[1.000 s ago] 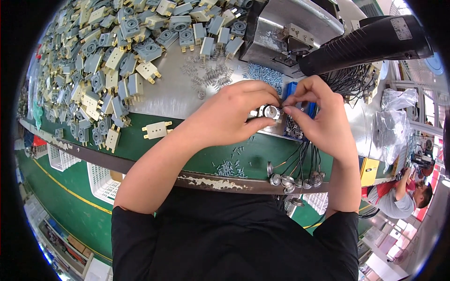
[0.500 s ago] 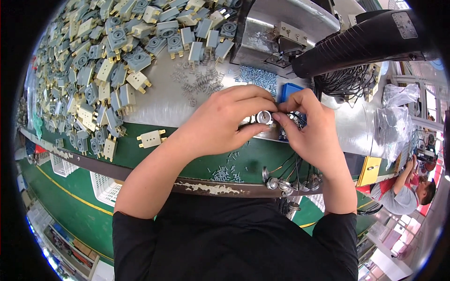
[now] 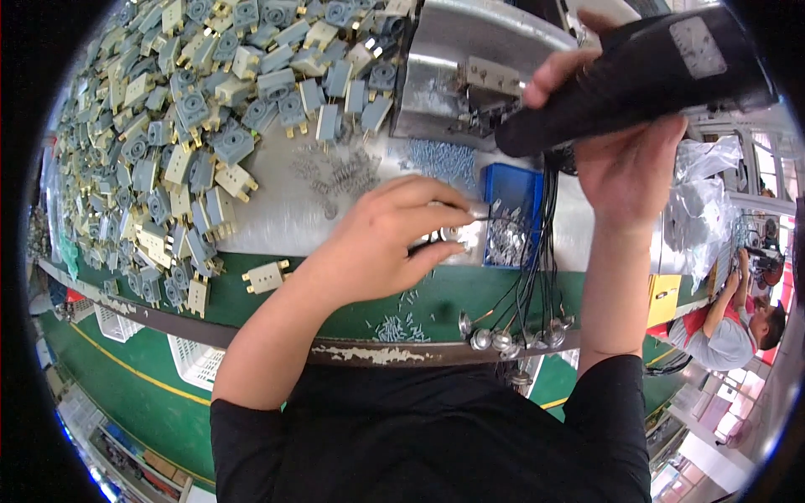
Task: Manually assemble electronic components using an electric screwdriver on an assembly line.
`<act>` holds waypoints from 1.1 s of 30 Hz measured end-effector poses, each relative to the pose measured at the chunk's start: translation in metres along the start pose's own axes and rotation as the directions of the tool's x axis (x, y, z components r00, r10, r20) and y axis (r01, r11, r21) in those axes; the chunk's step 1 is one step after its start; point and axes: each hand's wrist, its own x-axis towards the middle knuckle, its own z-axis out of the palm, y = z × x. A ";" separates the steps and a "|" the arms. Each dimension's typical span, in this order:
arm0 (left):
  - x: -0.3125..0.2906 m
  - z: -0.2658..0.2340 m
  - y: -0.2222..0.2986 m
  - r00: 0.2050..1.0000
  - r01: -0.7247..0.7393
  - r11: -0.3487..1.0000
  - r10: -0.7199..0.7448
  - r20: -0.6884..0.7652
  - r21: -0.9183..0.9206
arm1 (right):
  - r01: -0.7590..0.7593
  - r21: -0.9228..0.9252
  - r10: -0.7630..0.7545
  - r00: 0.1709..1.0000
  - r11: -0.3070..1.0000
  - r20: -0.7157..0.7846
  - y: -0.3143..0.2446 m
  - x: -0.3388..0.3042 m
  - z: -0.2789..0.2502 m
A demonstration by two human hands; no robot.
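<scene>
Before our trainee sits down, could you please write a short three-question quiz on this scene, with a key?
1. Which hand grips the black tool?
2. True or false: the loose springs lie to the left of the blue tray.
3. What lies in that tray? A) sponges B) small metal pieces C) bottles

Key: 1. the right hand; 2. true; 3. B

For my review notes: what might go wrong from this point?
The small metal part in the left hand might slip while the right hand grips the bulky black tool.
The loose screws lie near the bench's front edge and could be brushed off.
The black wires run along the blue tray and might snag.
</scene>
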 end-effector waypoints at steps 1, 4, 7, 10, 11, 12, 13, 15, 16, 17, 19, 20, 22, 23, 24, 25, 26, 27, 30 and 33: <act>0.000 0.000 0.003 1.000 0.013 1.000 -0.013 0.001 -0.002 | 0.057 0.119 -0.062 0.997 0.991 0.042 0.007 0.001 0.000; -0.003 0.001 0.001 1.000 0.018 1.000 -0.018 0.005 -0.021 | 0.085 0.151 -0.094 0.994 0.985 0.051 0.002 0.016 0.017; -0.002 0.000 0.002 1.000 0.000 1.000 0.000 0.005 -0.011 | 0.212 0.187 -0.204 0.977 0.959 -0.060 -0.007 0.031 0.018; -0.001 -0.001 0.002 1.000 -0.001 1.000 0.001 0.005 -0.015 | 0.352 0.156 -0.328 0.931 0.923 -0.161 -0.010 0.045 0.014; -0.002 -0.001 0.002 1.000 0.005 1.000 -0.005 0.005 -0.015 | 0.356 0.076 -0.327 0.911 0.931 -0.252 -0.010 0.048 0.017; -0.002 -0.001 0.002 1.000 0.011 1.000 -0.011 0.006 -0.014 | 0.357 0.076 -0.329 0.911 0.931 -0.250 -0.009 0.049 0.020; -0.002 -0.001 0.002 1.000 0.010 1.000 -0.010 0.004 -0.013 | 0.319 0.032 -0.293 0.901 0.947 -0.320 -0.009 0.049 0.024; -0.002 -0.001 0.001 1.000 0.025 0.999 -0.025 0.010 -0.028 | 0.279 -0.008 -0.260 0.885 0.960 -0.386 -0.007 0.050 0.029; -0.002 -0.002 0.001 1.000 0.025 0.999 -0.025 0.008 -0.026 | 0.264 -0.003 -0.244 0.887 0.965 -0.392 -0.005 0.051 0.030; -0.002 -0.001 0.001 1.000 0.027 0.999 -0.026 0.012 -0.029 | 0.248 0.000 -0.227 0.889 0.969 -0.398 -0.005 0.050 0.031; -0.002 -0.001 0.001 0.999 0.030 0.999 -0.029 0.014 -0.031 | 0.245 0.016 -0.220 0.895 0.969 -0.389 -0.005 0.050 0.032; -0.001 -0.002 0.001 0.999 0.031 0.999 -0.030 0.017 -0.030 | 0.244 0.031 -0.214 0.899 0.969 -0.382 -0.005 0.050 0.031; -0.001 -0.001 0.001 0.999 0.033 0.999 -0.032 0.018 -0.030 | 0.264 0.034 -0.232 0.898 0.964 -0.373 -0.002 0.050 0.032; -0.001 -0.001 0.001 0.999 0.031 0.999 -0.031 0.016 -0.035 | 0.284 0.040 -0.251 0.896 0.958 -0.366 -0.001 0.051 0.033; -0.002 -0.001 0.001 0.999 0.030 0.999 -0.030 0.014 -0.040 | 0.284 0.041 -0.250 0.897 0.958 -0.365 -0.001 0.051 0.034; -0.002 -0.001 0.001 0.999 0.031 0.999 -0.030 0.013 -0.040 | 0.279 0.043 -0.245 0.899 0.959 -0.363 -0.001 0.052 0.034; -0.002 -0.001 0.001 0.999 0.032 0.999 -0.032 0.016 -0.040 | 0.274 0.047 -0.239 0.902 0.961 -0.360 0.000 0.052 0.035; -0.002 -0.002 0.001 0.999 0.033 0.999 -0.033 0.018 -0.041 | 0.274 0.048 -0.239 0.902 0.961 -0.359 0.001 0.052 0.036; -0.001 -0.003 0.001 0.999 0.036 0.998 -0.035 0.026 -0.044 | 0.253 0.004 -0.233 0.897 0.968 -0.375 0.002 0.053 0.036; -0.001 -0.003 0.000 0.999 0.033 0.998 -0.032 0.026 -0.045 | 0.269 0.032 -0.240 0.902 0.963 -0.358 -0.002 0.056 0.042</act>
